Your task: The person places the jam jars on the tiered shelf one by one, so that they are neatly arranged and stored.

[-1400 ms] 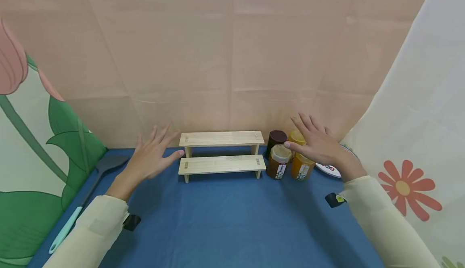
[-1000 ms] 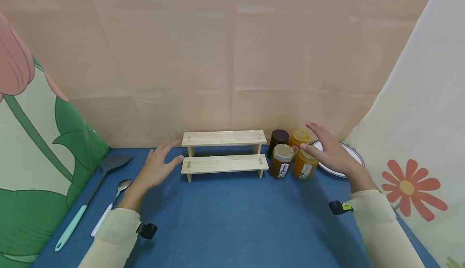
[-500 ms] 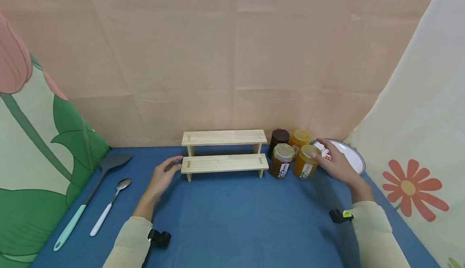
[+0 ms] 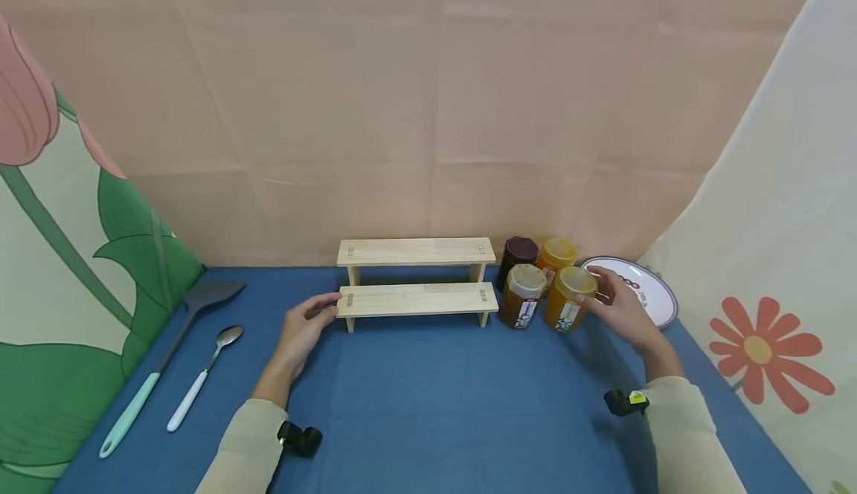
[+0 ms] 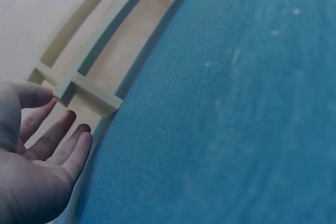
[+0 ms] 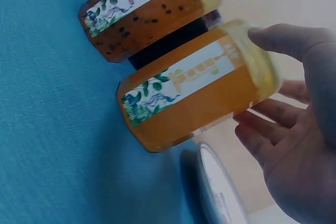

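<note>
Reaching In From Both Sides

The table (image 4: 435, 412) is bearing a wooden rack (image 4: 416, 299); the left hand (image 4: 298, 332) is touching its end, fingers apart, perhaps for steadying. To its right, the right hand (image 4: 624, 313) is curving its fingers around the front-right jar (image 4: 564, 306); whether they're clamping, I cannot tell. Unlike earlier, neither hand is hovering.
</note>
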A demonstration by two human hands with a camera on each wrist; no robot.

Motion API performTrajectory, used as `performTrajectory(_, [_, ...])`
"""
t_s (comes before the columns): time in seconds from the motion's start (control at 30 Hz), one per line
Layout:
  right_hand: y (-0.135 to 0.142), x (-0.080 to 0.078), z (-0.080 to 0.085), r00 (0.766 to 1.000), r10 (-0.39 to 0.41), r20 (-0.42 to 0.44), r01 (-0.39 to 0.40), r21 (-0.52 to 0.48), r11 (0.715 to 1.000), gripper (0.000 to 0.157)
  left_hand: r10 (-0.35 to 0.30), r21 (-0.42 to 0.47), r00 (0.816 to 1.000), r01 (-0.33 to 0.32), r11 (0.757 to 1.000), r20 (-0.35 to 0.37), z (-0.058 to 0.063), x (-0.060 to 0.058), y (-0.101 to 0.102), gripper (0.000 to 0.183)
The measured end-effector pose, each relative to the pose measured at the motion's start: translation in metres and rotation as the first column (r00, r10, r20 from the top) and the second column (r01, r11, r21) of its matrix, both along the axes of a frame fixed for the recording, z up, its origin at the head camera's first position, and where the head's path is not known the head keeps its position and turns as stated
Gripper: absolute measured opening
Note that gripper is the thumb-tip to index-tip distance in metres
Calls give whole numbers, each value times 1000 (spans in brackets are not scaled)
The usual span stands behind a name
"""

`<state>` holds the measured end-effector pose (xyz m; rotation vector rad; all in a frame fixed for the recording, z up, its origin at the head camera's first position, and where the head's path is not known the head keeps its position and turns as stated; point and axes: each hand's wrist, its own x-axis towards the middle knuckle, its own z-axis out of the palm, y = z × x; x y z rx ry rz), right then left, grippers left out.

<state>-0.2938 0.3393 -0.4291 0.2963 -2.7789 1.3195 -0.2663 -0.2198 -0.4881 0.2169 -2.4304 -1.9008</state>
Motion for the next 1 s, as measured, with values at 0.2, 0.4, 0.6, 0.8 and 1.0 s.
performTrajectory(0.2, [5, -5, -12, 999, -13, 52, 15, -33, 999, 81, -13, 88, 999, 10, 996, 36, -4, -2, -2, 41])
performTrajectory(0.4, [5, -10, -16, 996, 11, 84, -2, -106, 994, 80, -29, 146, 997, 19, 989, 70, -7, -4, -4, 43])
performTrajectory(0.6, [5, -13, -18, 997, 10, 75, 3, -166, 986, 78, -38, 165, 997, 27, 986, 62, -7, -4, -6, 44])
performTrajectory(0.8, [8, -13, -23, 997, -28, 72, 44, -223, 974, 77, -54, 184, 997, 43, 982, 52, -9, -5, -5, 44])
performTrajectory(1.0, [10, -10, -26, 995, -66, 77, 81, -209, 975, 79, -60, 181, 997, 51, 982, 47, -11, -6, -7, 44])
